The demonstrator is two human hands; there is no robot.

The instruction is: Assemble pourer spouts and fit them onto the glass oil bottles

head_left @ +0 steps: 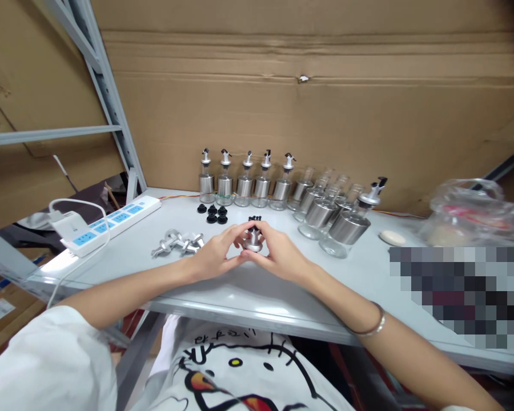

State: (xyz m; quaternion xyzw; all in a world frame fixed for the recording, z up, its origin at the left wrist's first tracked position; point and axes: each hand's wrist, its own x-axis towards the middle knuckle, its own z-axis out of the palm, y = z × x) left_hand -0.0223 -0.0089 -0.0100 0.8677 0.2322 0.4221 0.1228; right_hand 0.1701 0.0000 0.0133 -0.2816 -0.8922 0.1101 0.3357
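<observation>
We see a pale grey worktop [240, 299] with a smooth, slightly shiny surface. Along its back we count five capped glass bottles [242, 189] in metal sleeves, and to their right a cluster of uncapped bottles [320, 213] with one spouted bottle [346, 229] in front. Nearer us lie small black pieces [212, 219] and a pile of silver spouts [180, 242]. We find a white power strip [131, 212] at left, and a whitish oval object [392, 238] and plastic bag [466, 214] at right.
</observation>
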